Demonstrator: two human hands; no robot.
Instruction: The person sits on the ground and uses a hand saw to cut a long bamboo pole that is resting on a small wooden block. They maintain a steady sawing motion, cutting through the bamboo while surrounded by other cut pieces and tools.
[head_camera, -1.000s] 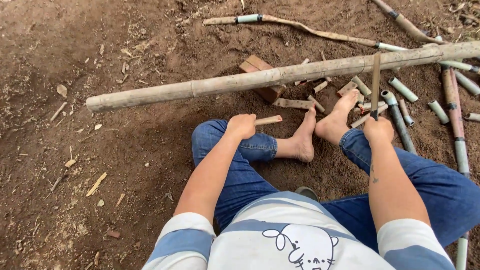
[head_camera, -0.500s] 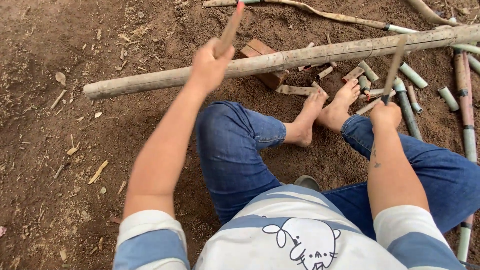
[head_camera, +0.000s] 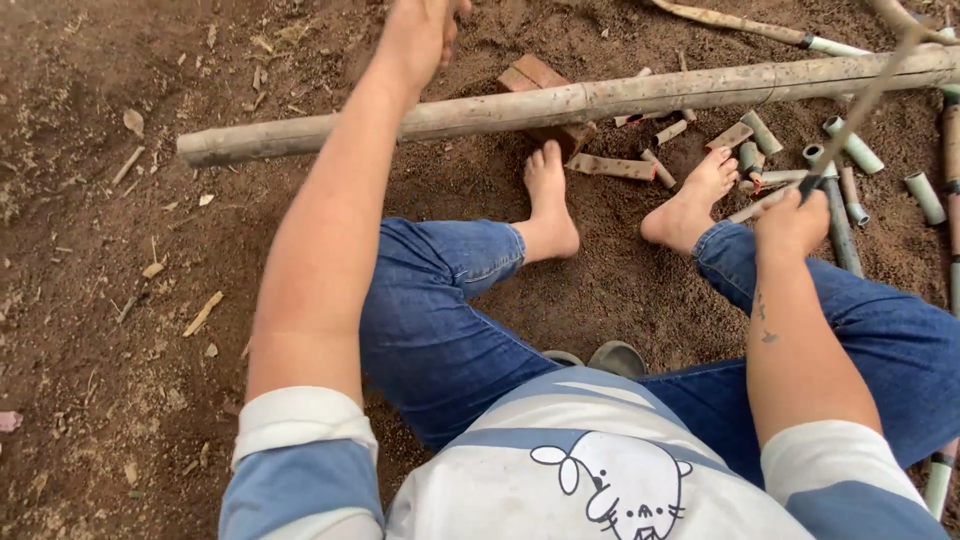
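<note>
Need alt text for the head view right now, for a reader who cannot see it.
A person sits barefoot on brown soil, left hand raised at the top edge, right hand gripping a thin blade-like tool. A long bamboo pole lies across in front of the feet, with short cut bamboo pieces beyond it.

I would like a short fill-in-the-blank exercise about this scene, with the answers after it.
1. The long bamboo pole lies across a reddish ____ on the soil.
2. The right hand grips a thin ____.
3. The person's feet are ____.
4. The left hand is raised ____ the pole.

Answers: brick; stick; bare; above
</note>
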